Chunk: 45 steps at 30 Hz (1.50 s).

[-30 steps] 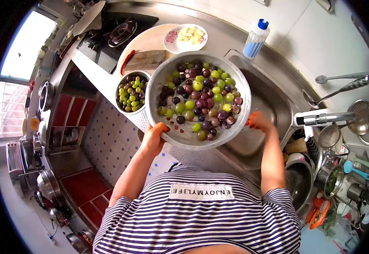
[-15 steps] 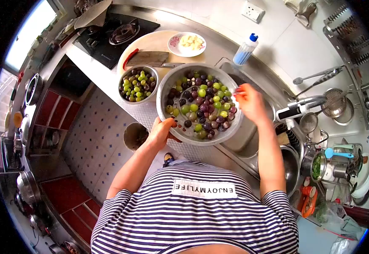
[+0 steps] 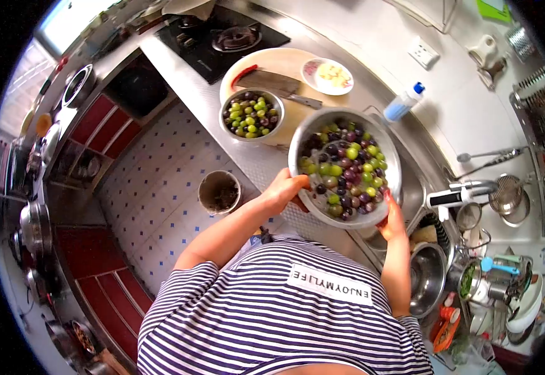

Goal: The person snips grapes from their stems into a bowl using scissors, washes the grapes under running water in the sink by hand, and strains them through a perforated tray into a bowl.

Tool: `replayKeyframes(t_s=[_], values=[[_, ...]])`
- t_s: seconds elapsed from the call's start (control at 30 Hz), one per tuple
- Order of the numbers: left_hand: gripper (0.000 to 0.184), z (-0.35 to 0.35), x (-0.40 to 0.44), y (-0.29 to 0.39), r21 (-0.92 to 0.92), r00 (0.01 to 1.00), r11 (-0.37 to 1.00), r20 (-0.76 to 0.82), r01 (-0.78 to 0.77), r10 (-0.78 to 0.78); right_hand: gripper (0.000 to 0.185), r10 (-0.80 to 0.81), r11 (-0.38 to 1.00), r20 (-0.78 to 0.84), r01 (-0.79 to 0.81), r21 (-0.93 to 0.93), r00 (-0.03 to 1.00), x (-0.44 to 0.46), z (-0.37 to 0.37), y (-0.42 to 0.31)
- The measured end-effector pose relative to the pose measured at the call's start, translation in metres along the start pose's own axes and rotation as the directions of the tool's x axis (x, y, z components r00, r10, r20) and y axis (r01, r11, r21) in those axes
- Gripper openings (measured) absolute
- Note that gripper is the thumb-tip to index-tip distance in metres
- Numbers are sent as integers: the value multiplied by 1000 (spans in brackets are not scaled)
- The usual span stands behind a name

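A large metal bowl (image 3: 390, 149) of dark purple and green grapes (image 3: 348, 170) is held over the counter edge and sink. My left hand (image 3: 287, 191) grips its lower left rim, thumb on top and the fingers partly hidden beneath. At the lower right rim, my right hand (image 3: 395, 220) is closed on the bowl too. Some liquid appears among the grapes. Left of it, a smaller metal bowl (image 3: 278, 130) with more grapes stands on the counter, apart from both hands.
Behind the bowls, a round cutting board (image 3: 230, 70) carries a cleaver (image 3: 266, 81), a red chili (image 3: 242, 75) and a plate (image 3: 313, 67) of chopped pieces. A sink (image 3: 413, 187) with a faucet (image 3: 445, 198) lies right. A bucket (image 3: 203, 192) stands on the floor.
My right hand, raised beside the bowl before, has come down onto its right rim. The bowl appears more tilted. The whole view has shifted, with things sitting farther right.
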<state>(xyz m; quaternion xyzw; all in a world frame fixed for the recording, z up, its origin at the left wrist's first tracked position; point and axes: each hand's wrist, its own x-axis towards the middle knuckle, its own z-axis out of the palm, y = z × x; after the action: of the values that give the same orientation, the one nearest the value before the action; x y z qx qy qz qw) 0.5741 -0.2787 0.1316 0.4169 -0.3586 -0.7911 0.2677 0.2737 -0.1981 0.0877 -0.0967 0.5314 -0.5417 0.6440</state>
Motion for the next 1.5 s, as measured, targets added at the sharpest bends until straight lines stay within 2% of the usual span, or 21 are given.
replayKeyframes(t_s=[0.03, 0.13, 0.2, 0.23, 0.27, 0.3, 0.37, 0.4, 0.47, 0.6, 0.67, 0.73, 0.87, 1.07, 1.13, 1.17, 1.2, 1.3, 1.4, 1.43, 1.5], values=[[38, -3, 6, 0, -4, 999, 1000, 32, 0, 0, 38, -125, 976, -63, 111, -188, 990, -12, 13, 2], [52, -18, 15, -2, 77, 978, 994, 185, 79, -92, 27, -158, 973, -159, 126, -194, 975, -21, 6, 7], [71, -34, 14, 10, 89, 974, 991, 195, 98, -114, 24, -185, 971, -107, 165, -172, 977, -21, 1, 8], [82, -54, 23, 4, 0, 991, 995, 88, 103, -102, 24, -204, 969, -121, 183, -164, 972, -21, -3, 10], [81, -74, 34, 1, -197, 979, 969, -106, 151, -174, 24, -222, 967, -136, 201, -154, 965, -22, -8, 11], [72, -97, 45, 0, -309, 952, 949, -263, 68, -154, 24, -247, 962, -140, 227, -150, 959, -21, -10, 14], [47, -130, 53, -5, -413, 916, 876, -395, -248, 73, 24, -246, 966, -142, 230, -122, 959, -26, -10, 15], [40, -137, 60, 4, -528, 911, 804, -409, -275, 42, 24, -246, 967, -141, 234, -98, 959, -26, -11, 14], [35, -140, 66, 6, -541, 866, 764, -498, -351, 45, 24, -236, 970, -152, 223, -95, 960, -25, -19, 18], [30, -148, 78, 6, -508, 875, 792, -479, -340, 68, 23, -230, 971, -173, 214, -107, 958, -29, -14, 21], [28, -149, 81, 12, -361, 802, 884, -596, -298, 27, 22, -263, 965, -219, 250, -84, 940, -32, -7, 20], [27, -126, 62, 27, -283, 758, 889, -644, -360, 102, 21, -248, 967, -244, 223, -125, 937, -32, -13, 23], [33, -100, 36, 49, -76, 854, 940, -447, -332, 266, 22, -275, 951, -264, 221, -217, 924, -38, -7, 23], [30, -1, 19, 75, 171, 939, 947, -171, -271, 300, 25, -257, 960, -249, 218, -176, 934, -35, -2, 26], [29, 35, 17, 72, 360, 944, 894, -86, -268, 317, 25, -273, 958, -281, 233, -167, 920, -42, 4, 22], [28, 13, 59, 47, 500, 921, 811, -62, -305, 384, 23, -290, 952, -285, 245, -184, 914, -39, 1, 25], [29, 47, 41, 54, 514, 919, 809, -93, -286, 384, 22, -321, 945, -335, 276, -176, 886, -44, 8, 24], [28, 52, 66, 41, 623, 897, 706, -16, -337, 442, 23, -235, 959, -214, 190, -212, 948, -34, -10, 32], [24, 60, 76, 40, 769, 881, 577, -38, -275, 471, 27, -222, 968, -172, 195, -157, 960, -36, -12, 33], [23, 62, 78, 40, 818, 823, 466, 15, -337, 568, 20, -286, 955, -319, 241, -175, 904, -50, 5, 27], [24, 70, 73, 41, 865, 819, 409, 5, -291, 573, 21, -281, 959, -324, 252, -130, 903, -60, 14, 23]])
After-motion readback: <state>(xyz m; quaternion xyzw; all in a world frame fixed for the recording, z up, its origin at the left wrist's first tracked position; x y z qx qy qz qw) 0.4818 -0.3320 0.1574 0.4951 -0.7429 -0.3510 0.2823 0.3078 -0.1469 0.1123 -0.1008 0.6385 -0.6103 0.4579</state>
